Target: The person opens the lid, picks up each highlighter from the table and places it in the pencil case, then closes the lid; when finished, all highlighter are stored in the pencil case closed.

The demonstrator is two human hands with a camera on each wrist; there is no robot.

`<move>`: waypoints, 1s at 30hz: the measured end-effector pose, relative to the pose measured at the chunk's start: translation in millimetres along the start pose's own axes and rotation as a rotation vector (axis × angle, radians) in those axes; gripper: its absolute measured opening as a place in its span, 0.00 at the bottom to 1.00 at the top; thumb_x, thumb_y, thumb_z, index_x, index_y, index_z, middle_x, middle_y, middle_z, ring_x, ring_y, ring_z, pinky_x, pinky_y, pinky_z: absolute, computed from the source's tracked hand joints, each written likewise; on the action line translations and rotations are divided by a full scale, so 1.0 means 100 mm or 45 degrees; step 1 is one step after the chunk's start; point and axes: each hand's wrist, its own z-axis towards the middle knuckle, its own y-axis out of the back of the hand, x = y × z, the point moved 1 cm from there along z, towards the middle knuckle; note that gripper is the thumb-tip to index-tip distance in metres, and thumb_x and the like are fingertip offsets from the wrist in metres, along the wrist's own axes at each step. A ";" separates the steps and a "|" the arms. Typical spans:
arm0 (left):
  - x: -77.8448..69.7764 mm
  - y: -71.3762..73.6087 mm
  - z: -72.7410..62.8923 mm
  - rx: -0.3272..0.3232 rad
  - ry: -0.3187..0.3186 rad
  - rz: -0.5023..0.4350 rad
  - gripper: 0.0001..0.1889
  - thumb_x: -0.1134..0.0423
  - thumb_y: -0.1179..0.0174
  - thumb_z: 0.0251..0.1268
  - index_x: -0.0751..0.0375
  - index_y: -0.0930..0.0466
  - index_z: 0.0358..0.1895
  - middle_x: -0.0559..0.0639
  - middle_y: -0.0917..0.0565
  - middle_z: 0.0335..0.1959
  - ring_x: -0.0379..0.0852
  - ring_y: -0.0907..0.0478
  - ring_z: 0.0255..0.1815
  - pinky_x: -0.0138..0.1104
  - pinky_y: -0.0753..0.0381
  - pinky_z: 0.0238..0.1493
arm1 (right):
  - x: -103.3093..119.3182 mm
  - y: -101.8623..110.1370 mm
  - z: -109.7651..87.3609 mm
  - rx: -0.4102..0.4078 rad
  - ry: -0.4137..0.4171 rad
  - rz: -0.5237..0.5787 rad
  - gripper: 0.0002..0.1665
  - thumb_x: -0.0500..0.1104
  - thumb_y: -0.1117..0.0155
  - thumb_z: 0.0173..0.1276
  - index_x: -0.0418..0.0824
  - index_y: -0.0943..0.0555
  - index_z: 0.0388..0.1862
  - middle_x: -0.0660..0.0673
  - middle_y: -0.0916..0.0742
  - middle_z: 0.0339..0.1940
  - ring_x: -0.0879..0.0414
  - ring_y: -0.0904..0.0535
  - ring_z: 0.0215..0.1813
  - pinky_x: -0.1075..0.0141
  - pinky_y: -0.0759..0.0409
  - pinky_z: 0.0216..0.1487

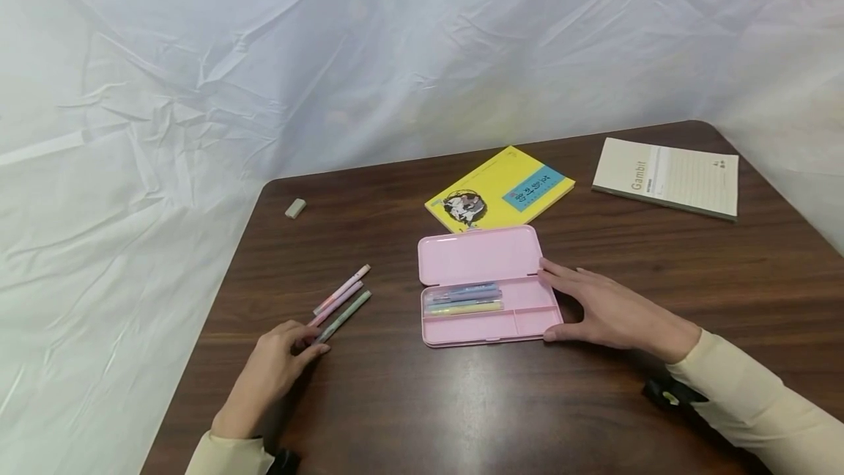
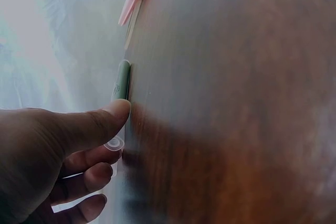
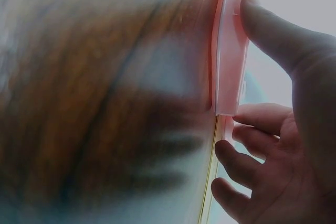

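Note:
My left hand pinches the rear end of a green pen between thumb and fingers, low over the table. Right beside it lie a pink pen and a pale pen with a white end, slanting the same way. In the left wrist view the thumb covers part of the green pen. An open pink pencil case lies mid-table, several pens in its back compartment. My right hand grips the case's right end, thumb at the front corner, fingers near the hinge.
Behind the case lies a yellow notebook, overlapped by the lid in the head view. A cream notebook is at the back right, and a small eraser at the back left. White sheeting hangs behind the wooden table.

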 end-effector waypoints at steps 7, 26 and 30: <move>0.00 0.01 0.02 0.034 0.034 -0.002 0.09 0.63 0.24 0.52 0.59 0.11 0.37 0.42 0.18 0.30 0.36 0.26 0.28 0.32 0.24 0.29 | 0.02 0.02 -0.02 0.004 0.010 0.005 0.59 0.77 0.37 0.56 0.40 0.34 0.76 0.38 0.35 0.79 0.38 0.33 0.73 0.37 0.39 0.70; -0.01 -0.01 0.01 0.065 0.081 0.010 0.07 0.63 0.26 0.55 0.58 0.11 0.36 0.40 0.21 0.28 0.37 0.28 0.27 0.31 0.27 0.28 | 0.01 0.01 -0.01 0.002 0.006 0.001 0.60 0.76 0.35 0.56 0.40 0.34 0.76 0.39 0.36 0.79 0.38 0.33 0.74 0.37 0.39 0.71; -0.02 0.00 0.02 0.054 0.065 0.010 0.06 0.64 0.26 0.56 0.58 0.12 0.36 0.41 0.20 0.29 0.37 0.27 0.28 0.32 0.25 0.29 | 0.01 0.02 -0.01 0.001 0.005 -0.007 0.60 0.76 0.35 0.56 0.40 0.34 0.76 0.39 0.36 0.79 0.37 0.33 0.73 0.37 0.38 0.70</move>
